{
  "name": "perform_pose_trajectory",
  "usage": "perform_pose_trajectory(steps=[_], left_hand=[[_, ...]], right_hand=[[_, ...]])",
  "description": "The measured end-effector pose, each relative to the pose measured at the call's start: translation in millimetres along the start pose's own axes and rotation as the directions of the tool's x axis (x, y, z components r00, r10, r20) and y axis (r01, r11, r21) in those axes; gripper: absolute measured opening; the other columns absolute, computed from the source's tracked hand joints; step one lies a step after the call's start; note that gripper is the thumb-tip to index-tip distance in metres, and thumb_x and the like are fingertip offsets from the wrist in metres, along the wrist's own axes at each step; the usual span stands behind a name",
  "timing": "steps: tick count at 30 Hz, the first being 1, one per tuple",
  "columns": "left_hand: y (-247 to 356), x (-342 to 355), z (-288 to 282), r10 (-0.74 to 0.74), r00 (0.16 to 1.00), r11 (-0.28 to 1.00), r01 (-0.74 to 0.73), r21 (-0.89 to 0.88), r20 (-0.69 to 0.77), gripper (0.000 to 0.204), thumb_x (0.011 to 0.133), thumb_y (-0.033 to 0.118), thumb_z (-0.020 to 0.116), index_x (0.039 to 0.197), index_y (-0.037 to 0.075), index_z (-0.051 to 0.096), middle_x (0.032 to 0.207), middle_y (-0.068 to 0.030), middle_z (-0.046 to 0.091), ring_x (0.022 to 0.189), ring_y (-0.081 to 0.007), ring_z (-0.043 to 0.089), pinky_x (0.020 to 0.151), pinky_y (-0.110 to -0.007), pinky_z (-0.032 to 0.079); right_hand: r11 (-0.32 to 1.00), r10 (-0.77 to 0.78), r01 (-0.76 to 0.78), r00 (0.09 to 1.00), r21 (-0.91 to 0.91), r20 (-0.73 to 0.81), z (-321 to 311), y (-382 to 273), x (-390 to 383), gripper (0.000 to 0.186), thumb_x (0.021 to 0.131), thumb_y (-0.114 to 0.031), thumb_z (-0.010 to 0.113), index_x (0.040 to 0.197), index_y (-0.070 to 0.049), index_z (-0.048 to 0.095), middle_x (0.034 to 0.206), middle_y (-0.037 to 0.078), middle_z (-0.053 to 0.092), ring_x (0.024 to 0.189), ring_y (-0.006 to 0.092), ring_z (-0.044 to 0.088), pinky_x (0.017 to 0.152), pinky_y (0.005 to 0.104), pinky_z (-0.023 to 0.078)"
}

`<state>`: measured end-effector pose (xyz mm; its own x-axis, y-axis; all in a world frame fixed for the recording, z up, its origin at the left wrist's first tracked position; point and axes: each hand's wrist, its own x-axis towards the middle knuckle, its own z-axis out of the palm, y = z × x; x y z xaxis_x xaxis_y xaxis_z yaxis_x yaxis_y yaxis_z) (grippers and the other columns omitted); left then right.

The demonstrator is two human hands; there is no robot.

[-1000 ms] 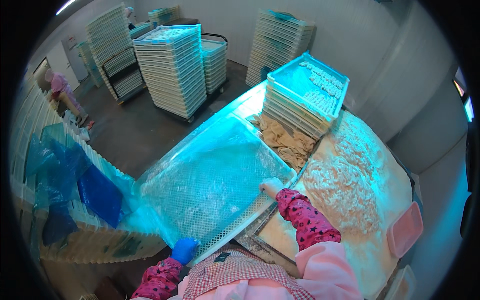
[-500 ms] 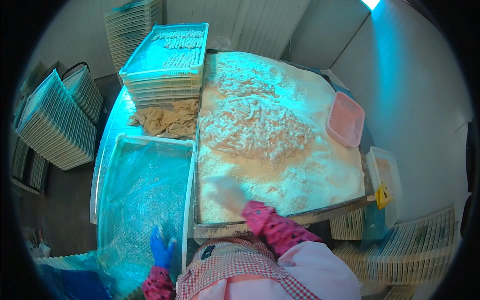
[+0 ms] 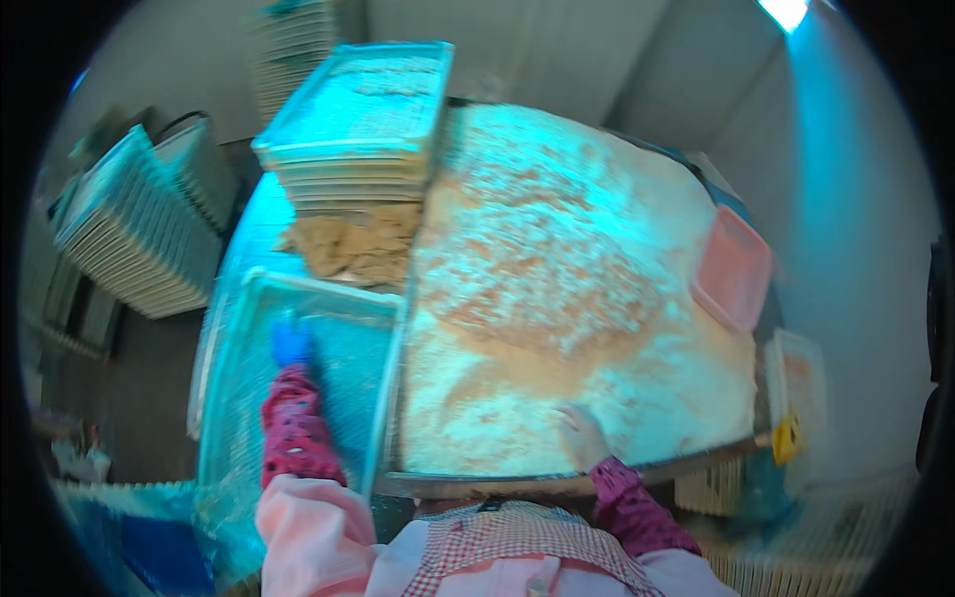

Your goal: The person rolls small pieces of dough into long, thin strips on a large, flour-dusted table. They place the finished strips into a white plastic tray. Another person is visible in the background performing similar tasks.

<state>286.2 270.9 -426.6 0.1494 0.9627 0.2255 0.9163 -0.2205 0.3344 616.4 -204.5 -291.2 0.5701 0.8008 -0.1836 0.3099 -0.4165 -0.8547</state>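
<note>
My left hand (image 3: 291, 340), in a blue glove, reaches into the far left part of a white-rimmed plastic tray (image 3: 338, 285) lined with clear film. Motion smears its fingers, so I cannot make out whether they hold anything. Resting low over the near part of the flour bed (image 3: 477, 438), my right hand (image 3: 580, 438) looks pale and flour-dusted, and its fingers are blurred too. Beyond it, a broad heap of floured, strand-like pieces (image 3: 537, 269) covers the middle of the flour. Both forearms wear pink patterned sleeves.
Behind the lined tray lie a crumpled tan cloth (image 3: 363, 244) and a stack of trays (image 3: 348, 164), its top one holding rows of pieces. A pink basket (image 3: 733, 269) sits at the flour's right edge, near a clear tub (image 3: 799, 373). More stacked trays (image 3: 139, 234) stand on the left floor.
My left hand has moved forward from the near end of the lined tray to its far left part. My right hand has shifted right across the near flour. The whole view has shifted slightly.
</note>
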Motion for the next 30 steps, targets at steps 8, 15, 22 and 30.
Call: perform_pose_trajectory(steps=[8,15,22,30], left_hand=[[123,-57,-82,0.192,0.979,0.796,-0.199,-0.571,-0.074,0.048,0.084,0.012,0.058,0.129,0.004,0.042,0.125,-0.0196,0.047,0.114,-0.0331,0.045,0.097,-0.039,0.035],[265,-202,-132,0.978,0.137,0.205,-0.755,-0.623,0.157,0.052,0.072,0.029,0.068,0.119,0.01,0.053,0.118,-0.0127,0.054,0.109,-0.0312,0.05,0.092,-0.039,0.04],[310,-227,-54,0.734,0.263,0.652,-0.532,-0.54,0.626,0.032,0.078,0.018,0.059,0.109,0.012,0.057,0.111,-0.0131,0.056,0.092,-0.0316,0.056,0.076,-0.039,0.046],[304,-252,-36,0.497,0.867,0.617,-0.393,-0.682,-0.05,0.021,0.083,0.015,0.054,0.102,0.009,0.057,0.099,-0.0132,0.057,0.093,-0.0331,0.053,0.08,-0.039,0.043]], right_hand=[[0.629,-0.484,0.377,0.875,-0.68,0.038,-7,-20,59,0.037,0.078,-0.012,0.056,0.114,-0.007,0.054,0.103,0.013,0.058,0.099,0.0302,0.053,0.088,0.0382,0.041],[0.722,-0.522,0.509,0.845,-0.469,0.115,-36,29,40,0.028,0.077,-0.01,0.054,0.105,-0.007,0.057,0.095,0.012,0.059,0.091,0.0305,0.054,0.08,0.0419,0.042],[0.716,-0.513,0.489,0.853,-0.498,0.1,-38,24,40,0.02,0.075,-0.016,0.057,0.094,-0.01,0.061,0.094,0.012,0.058,0.092,0.0301,0.054,0.08,0.0408,0.043],[0.935,-0.136,0.075,0.978,-0.346,-0.156,-119,67,16,0.027,0.078,-0.018,0.057,0.103,-0.007,0.058,0.101,0.012,0.057,0.099,0.0307,0.051,0.086,0.041,0.04]])
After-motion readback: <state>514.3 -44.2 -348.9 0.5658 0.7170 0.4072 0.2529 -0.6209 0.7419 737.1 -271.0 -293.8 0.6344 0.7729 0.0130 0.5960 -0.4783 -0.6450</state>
